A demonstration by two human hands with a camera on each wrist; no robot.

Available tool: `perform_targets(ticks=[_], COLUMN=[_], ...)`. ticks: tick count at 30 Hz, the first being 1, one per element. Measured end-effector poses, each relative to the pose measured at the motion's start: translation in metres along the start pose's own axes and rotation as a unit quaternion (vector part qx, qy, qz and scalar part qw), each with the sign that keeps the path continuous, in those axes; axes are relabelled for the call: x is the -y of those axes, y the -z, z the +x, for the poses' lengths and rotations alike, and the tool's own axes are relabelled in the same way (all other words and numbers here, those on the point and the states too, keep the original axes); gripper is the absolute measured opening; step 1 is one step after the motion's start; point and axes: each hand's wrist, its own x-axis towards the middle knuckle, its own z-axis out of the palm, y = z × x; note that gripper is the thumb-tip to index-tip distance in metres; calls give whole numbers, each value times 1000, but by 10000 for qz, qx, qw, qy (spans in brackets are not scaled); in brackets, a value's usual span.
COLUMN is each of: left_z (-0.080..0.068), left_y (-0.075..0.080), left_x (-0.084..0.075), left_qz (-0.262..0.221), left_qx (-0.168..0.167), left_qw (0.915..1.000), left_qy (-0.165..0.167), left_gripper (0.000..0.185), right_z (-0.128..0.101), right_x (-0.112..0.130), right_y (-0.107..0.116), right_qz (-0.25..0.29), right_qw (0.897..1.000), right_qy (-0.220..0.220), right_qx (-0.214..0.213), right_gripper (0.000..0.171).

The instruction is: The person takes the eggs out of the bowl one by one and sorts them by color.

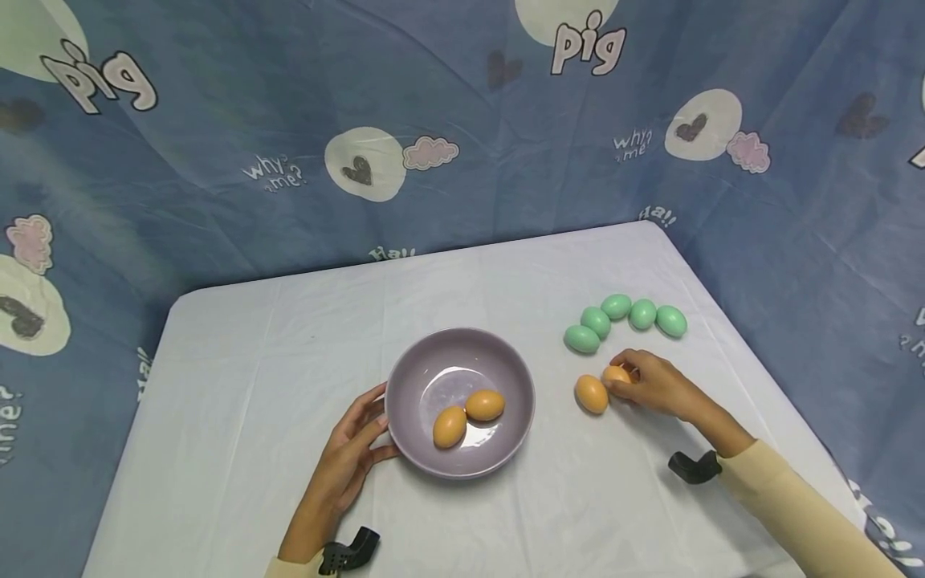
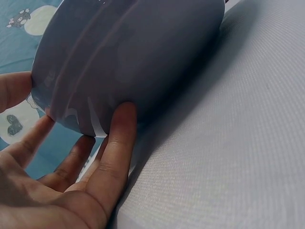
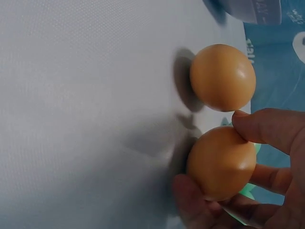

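two eggs [image 1: 466, 416] in bowl [image 1: 426, 369]

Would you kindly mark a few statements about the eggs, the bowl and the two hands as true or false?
1. The bowl holds two orange eggs. True.
2. The right hand grips a green egg. False: it pinches an orange egg.
3. The left hand touches the bowl's outer wall. True.
4. Three green eggs lie on the table. False: there are five green eggs.
5. A loose orange egg lies beside the gripped one. True.

A white-clothed table [image 1: 238, 385] carries a bowl [image 1: 419, 377], orange eggs [image 1: 591, 394] and green eggs [image 1: 617, 306].
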Motion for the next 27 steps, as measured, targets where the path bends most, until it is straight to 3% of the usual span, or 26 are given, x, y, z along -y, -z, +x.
perform_targets(ticks=[9,17,27], left_z=[-1,-1,-1], left_y=[1,2,2], left_x=[-1,0,0], left_qz=[20,-45,-80], left_qx=[57,115,197], left_qw=[10000,9999,9996], left_qy=[7,-46,-163], left_gripper=[56,56,56], right_z=[-5,1,27], right_x=[13,53,114], right_y=[24,47,41], right_qz=[-304,-303,175], right_qw=[9979,9918,9773], right_qy=[543,1240,1924], right_qx=[182,18,869], right_gripper=[45,48,54])
